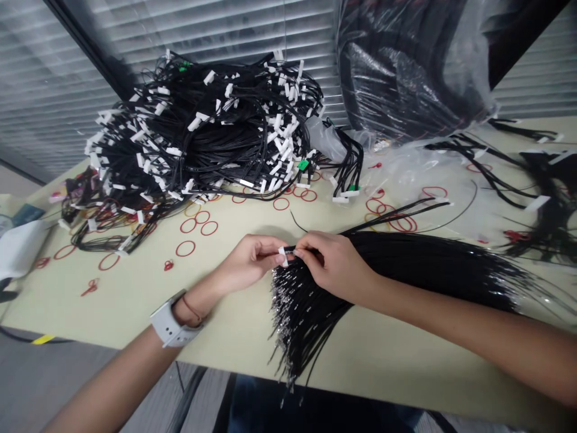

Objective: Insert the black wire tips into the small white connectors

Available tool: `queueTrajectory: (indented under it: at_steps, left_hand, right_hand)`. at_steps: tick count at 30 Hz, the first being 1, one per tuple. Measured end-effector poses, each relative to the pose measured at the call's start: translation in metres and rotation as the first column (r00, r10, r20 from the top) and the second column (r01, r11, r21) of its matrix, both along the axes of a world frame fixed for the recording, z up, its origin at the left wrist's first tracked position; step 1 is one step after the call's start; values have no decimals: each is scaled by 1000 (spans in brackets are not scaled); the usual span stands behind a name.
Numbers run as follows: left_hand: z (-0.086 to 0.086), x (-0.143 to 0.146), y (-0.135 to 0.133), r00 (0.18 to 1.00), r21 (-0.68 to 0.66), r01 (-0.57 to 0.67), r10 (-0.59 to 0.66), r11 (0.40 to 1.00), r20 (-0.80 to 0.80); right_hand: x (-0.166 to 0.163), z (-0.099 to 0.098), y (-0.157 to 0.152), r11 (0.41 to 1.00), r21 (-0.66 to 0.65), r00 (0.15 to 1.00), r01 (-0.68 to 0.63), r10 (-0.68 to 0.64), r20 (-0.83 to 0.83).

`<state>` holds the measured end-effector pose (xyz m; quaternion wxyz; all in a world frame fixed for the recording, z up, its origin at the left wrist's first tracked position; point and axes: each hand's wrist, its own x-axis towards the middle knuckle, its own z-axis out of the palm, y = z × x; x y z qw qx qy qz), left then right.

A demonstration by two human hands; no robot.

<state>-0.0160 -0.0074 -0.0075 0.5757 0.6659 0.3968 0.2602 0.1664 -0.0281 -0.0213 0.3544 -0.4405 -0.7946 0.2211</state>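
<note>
A pale table [243, 325] spans the frame, with a heap of black cables [216, 144] at upper left and loose wires [406, 258] right of centre. Mid-frame, the right hand [336, 264] pinches a black wire [290, 249] beside the left hand [246, 261], whose thumb and finger clamp a white plug [283, 256].

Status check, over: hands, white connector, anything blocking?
Left hand: grip on white connector. Right hand: pinching black wire beside it. Wire bundle spread under right arm. Nothing visibly blocking connector.
</note>
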Motion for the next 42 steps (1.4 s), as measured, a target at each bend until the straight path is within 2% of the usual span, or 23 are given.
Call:
queueTrajectory:
  at_steps: [4,8,11,17,34,42]
  left_hand:
    - [1,-1,2,998,-20,-15,16,1000,53]
    - [0,-2,4,998,-18,-58,58,998,18]
    - [0,-3,5,998,-16,-52,52,999,40]
    - [1,-2,4,1000,0,-4,4,1000,5]
    - [0,-3,3,997,40,18,-15,999,-72]
    - [1,-1,-1,994,109,32,-20,994,-112]
  right_hand:
    - [1,4,1,999,-31,990,10,-14,-137]
    - [2,7,0,996,81,968,37,-15,-252]
    - [2,6,-2,996,85,981,-4,20,-194]
    - [0,3,1,1000,-24,997,18,-20,-78]
    - [2,8,5,990,-119,996,-71,64,-64]
    - [0,7,4,988,-144,996,-53,41,-85]
